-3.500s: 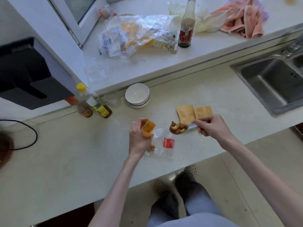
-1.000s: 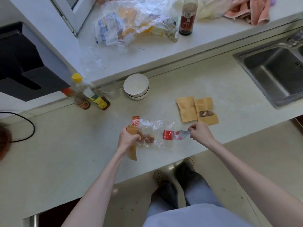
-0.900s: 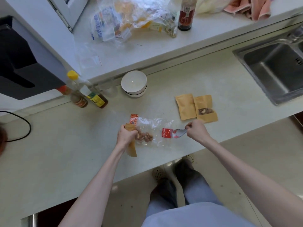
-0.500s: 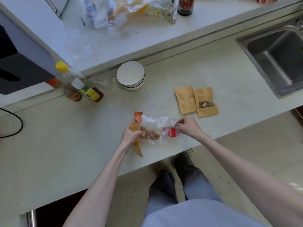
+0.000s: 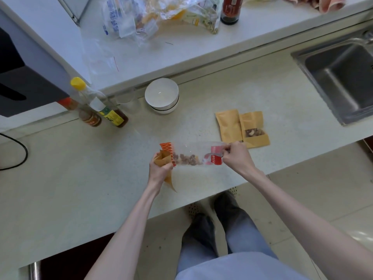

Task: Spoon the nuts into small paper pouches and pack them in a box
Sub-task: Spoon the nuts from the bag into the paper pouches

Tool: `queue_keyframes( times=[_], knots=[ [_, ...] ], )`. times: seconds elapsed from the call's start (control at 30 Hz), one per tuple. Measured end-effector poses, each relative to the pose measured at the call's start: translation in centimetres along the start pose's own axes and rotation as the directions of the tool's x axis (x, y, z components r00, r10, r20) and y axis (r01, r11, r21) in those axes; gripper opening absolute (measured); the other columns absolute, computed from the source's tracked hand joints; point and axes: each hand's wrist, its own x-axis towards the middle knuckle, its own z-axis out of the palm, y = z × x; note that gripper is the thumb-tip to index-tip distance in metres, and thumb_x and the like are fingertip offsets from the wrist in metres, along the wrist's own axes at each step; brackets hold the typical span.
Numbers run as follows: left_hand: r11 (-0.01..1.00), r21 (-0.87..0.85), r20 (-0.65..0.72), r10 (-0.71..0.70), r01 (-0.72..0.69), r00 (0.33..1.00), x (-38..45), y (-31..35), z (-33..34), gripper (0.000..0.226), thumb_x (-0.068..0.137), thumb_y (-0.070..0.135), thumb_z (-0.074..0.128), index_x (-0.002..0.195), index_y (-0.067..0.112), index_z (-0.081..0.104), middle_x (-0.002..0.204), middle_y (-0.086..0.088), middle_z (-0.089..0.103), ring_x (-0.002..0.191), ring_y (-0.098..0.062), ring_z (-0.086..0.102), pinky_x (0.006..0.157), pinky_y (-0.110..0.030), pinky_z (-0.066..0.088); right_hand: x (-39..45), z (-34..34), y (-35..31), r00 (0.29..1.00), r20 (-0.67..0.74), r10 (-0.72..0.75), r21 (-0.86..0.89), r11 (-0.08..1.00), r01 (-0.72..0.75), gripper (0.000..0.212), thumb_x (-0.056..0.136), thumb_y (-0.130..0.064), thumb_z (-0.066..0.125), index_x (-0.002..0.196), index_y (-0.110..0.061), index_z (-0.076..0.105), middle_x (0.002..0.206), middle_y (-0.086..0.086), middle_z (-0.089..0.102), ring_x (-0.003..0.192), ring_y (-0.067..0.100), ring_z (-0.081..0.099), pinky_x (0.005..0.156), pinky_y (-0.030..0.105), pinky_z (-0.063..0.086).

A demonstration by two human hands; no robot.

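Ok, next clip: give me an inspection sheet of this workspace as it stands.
Surface: pale counter, raised ledge behind.
Job's things: clear nut bag lying on the counter, nuts inside; two paper pouches beside it, one showing nuts; no box seen.
Clutter: white bowls, sauce bottles, crumpled plastic bags, dark bottle, pink cloth.
Grippers: left hand grips an open pouch; right hand pinches the bag's mouth; spoon not visible.
Cables: black cable at left.
Surroundings: steel sink, black appliance.

A pale speckled countertop [image 5: 80, 188] meets a raised white ledge [image 5: 201, 51], with a steel sink [image 5: 343, 77] at right above beige floor tiles [image 5: 323, 199].
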Motion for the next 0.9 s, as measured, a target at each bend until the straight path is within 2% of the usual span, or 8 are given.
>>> queue_keyframes(
  times=[0.1,0.37,0.43,0.6,0.67,0.73,0.77,0.9],
  knots=[
    [1.000,-0.005,0.016,0.005,-0.005,1.000,0.5,-0.1,0.0,0.026,0.078,-0.004,0.065,0.099,0.012,0.060,0.080,0.003,0.063,0.072,-0.010,0.057,0.064,-0.025,0.044,0.5,0.9,0.1,0.999,0.031,0.018,-0.054,0.998,-0.016,0.032,0.069,0.004,0.050,0.041,-0.011,0.041,0.043,0.003,0.039,0.040,0.013,0.030,0.041,0.026,0.023],
    [1.000,-0.012,0.067,0.026,-0.025,0.997,1.4,-0.8,0.1,0.032,0.080,-0.001,0.065,0.100,0.023,0.060,0.085,0.005,0.065,0.076,-0.009,0.060,0.066,-0.025,0.047,1.8,2.8,-0.4,0.996,0.065,0.066,-0.088,0.994,-0.060,0.040,0.066,0.003,0.049,0.038,-0.015,0.028,0.036,-0.006,0.023,0.032,0.007,0.018,0.033,0.016,0.013],
    [0.999,-0.018,0.071,0.029,-0.028,0.997,1.6,-0.8,0.0,0.033,0.080,-0.001,0.065,0.099,0.025,0.060,0.088,0.004,0.066,0.079,-0.011,0.061,0.068,-0.027,0.047,2.1,3.2,-0.5,0.994,0.069,0.081,-0.062,0.995,-0.077,0.040,0.067,0.003,0.048,0.037,-0.016,0.030,0.035,-0.009,0.024,0.032,0.008,0.019,0.033,0.016,0.014],
    [0.999,-0.032,0.083,0.027,-0.025,0.996,2.0,-1.0,0.0,0.030,0.080,-0.002,0.064,0.101,0.021,0.061,0.088,0.004,0.067,0.081,-0.011,0.062,0.073,-0.031,0.048,2.7,4.1,-0.8,0.992,0.093,0.089,-0.049,0.995,-0.085,0.033,0.066,0.006,0.049,0.042,-0.012,0.039,0.051,0.006,0.032,0.050,0.016,0.022,0.044,0.025,0.019],
    [0.999,-0.039,0.091,0.022,-0.019,0.996,2.1,-1.1,0.1,0.029,0.081,-0.002,0.064,0.101,0.018,0.062,0.088,0.004,0.067,0.080,-0.011,0.062,0.074,-0.033,0.049,2.9,4.6,-0.8,0.992,0.093,0.085,-0.058,0.995,-0.080,0.025,0.064,0.005,0.049,0.043,-0.006,0.044,0.048,0.010,0.035,0.047,0.021,0.026,0.045,0.031,0.024],
    [0.999,-0.047,0.103,0.017,-0.012,0.995,2.1,-1.1,0.2,0.030,0.080,-0.003,0.064,0.106,0.012,0.062,0.089,0.003,0.067,0.080,-0.011,0.061,0.075,-0.032,0.048,3.2,5.2,-0.9,0.991,0.101,0.091,-0.060,0.995,-0.086,0.014,0.063,0.005,0.050,0.051,0.010,0.057,0.050,0.020,0.054,0.048,0.033,0.048,0.045,0.039,0.037],
    [0.999,-0.050,0.106,0.014,-0.009,0.994,2.2,-1.1,0.2,0.030,0.080,-0.003,0.064,0.106,0.011,0.061,0.088,0.004,0.066,0.079,-0.010,0.061,0.075,-0.032,0.047,3.4,5.5,-1.0,0.990,0.111,0.084,-0.053,0.996,-0.078,0.015,0.062,0.005,0.049,0.058,0.014,0.060,0.053,0.020,0.057,0.050,0.029,0.054,0.047,0.038,0.039],
    [0.999,-0.043,0.128,0.017,-0.012,0.992,2.4,-1.2,0.1,0.022,0.081,-0.002,0.063,0.098,0.012,0.060,0.086,0.000,0.065,0.076,-0.014,0.059,0.073,-0.036,0.048,3.6,6.9,-1.8,0.993,0.114,0.029,-0.086,0.996,-0.019,0.015,0.060,0.004,0.047,0.045,0.002,0.046,0.051,0.009,0.030,0.053,0.016,0.025,0.046,0.028,0.021]
  ],
)
